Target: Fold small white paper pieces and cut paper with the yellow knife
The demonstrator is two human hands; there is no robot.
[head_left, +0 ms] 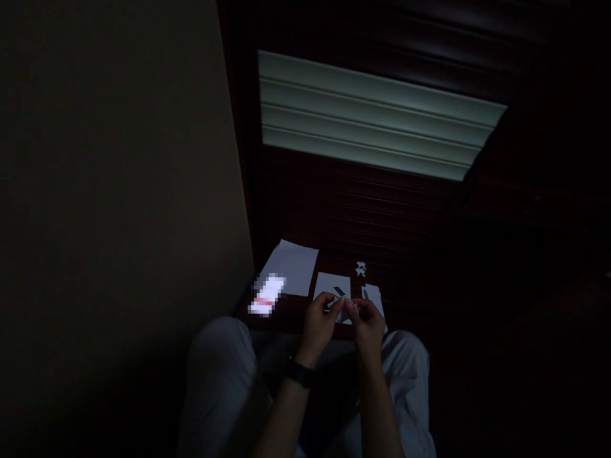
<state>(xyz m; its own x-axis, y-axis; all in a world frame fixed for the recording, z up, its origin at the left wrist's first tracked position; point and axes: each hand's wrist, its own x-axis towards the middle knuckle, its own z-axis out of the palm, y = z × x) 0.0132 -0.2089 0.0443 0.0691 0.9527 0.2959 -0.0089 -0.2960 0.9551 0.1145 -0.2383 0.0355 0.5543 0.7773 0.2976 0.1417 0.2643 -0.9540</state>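
The scene is very dark. My left hand (pixel 321 319) and my right hand (pixel 366 321) meet over the near edge of a small dark table (pixel 291 312). Both have their fingers curled in a pinch around a small pale piece of paper (pixel 344 305) held between them. A dark watch band sits on my left wrist. Under the hands lie a white sheet (pixel 329 285) with a dark narrow object (pixel 339 291) on it, and another white sheet (pixel 375 296) to the right. A small folded white paper piece (pixel 361 269) lies farther back.
A larger white sheet (pixel 292 266) lies at the table's back left, with a blurred-out white and red item (pixel 267 295) in front of it. A pale wall fills the left. A dark slatted shutter with a lit band (pixel 372 117) rises behind. My knees in light trousers are below.
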